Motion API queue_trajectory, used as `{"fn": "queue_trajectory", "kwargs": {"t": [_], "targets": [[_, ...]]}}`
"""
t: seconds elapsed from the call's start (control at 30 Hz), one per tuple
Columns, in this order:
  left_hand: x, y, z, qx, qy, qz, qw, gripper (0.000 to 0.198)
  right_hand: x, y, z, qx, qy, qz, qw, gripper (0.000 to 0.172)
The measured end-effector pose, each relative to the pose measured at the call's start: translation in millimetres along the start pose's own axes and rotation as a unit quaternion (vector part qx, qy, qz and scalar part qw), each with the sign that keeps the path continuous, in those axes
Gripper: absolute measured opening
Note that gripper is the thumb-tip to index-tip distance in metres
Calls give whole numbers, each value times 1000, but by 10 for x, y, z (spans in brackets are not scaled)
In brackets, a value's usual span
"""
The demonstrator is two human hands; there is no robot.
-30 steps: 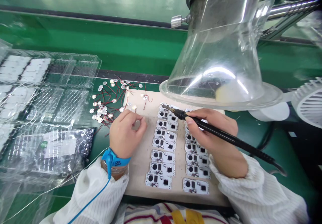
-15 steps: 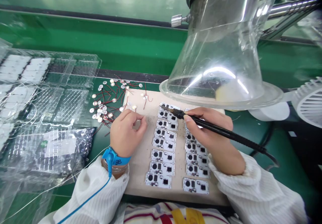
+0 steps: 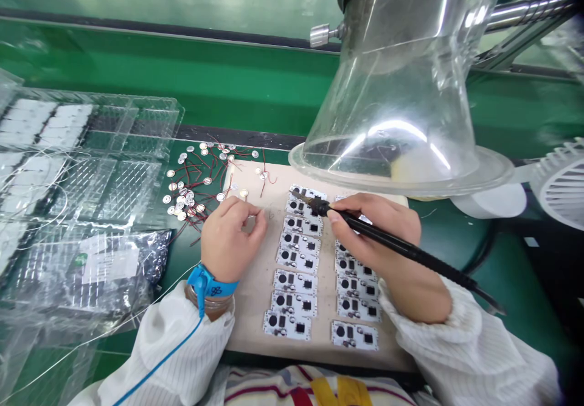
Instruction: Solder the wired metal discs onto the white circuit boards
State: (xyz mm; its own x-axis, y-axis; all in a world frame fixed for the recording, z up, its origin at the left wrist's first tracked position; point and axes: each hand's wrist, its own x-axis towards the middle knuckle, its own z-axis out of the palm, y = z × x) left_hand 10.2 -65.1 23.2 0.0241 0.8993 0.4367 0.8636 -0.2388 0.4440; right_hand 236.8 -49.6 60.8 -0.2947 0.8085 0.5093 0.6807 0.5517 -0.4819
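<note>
R grip clamped on soldering iron, tip at top circuit board. L grip curled together on mat, near loose discs.

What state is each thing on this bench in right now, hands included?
Circuit boards, flat in two columns on the mat.
Soldering iron, tilted, tip over the far left-column board.
Right hand, shut on the soldering iron.
Left hand, fingers curled shut, resting on the mat.
Wrist strap, fastened on the left wrist.
Wired discs, loose heap by the mat's far left corner.
Fume hood, hanging above the boards.
</note>
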Motion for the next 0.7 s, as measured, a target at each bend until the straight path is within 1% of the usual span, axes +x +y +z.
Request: {"fn": "queue_trajectory", "kwargs": {"t": [0.2, 0.37, 0.47, 0.6, 0.7], "targets": [[5, -2, 4, -3, -2, 1, 1000, 12, 12, -21, 9, 17, -3, 4, 1000, 6], [12, -4, 5, -6, -1, 2, 1000, 11, -4, -10, 13, 10, -3, 2, 1000, 6], [13, -4, 1, -6, 1, 2, 1000, 12, -35, 8, 13, 18, 12, 12, 1000, 7], [7, -1, -2, -4, 8, 4, 1000, 12, -83, 55, 25, 30, 53, 17, 998, 10], [6, 4, 6, -5, 6, 2, 1000, 12, -103, 91, 48, 36, 66, 26, 997, 10]]}}
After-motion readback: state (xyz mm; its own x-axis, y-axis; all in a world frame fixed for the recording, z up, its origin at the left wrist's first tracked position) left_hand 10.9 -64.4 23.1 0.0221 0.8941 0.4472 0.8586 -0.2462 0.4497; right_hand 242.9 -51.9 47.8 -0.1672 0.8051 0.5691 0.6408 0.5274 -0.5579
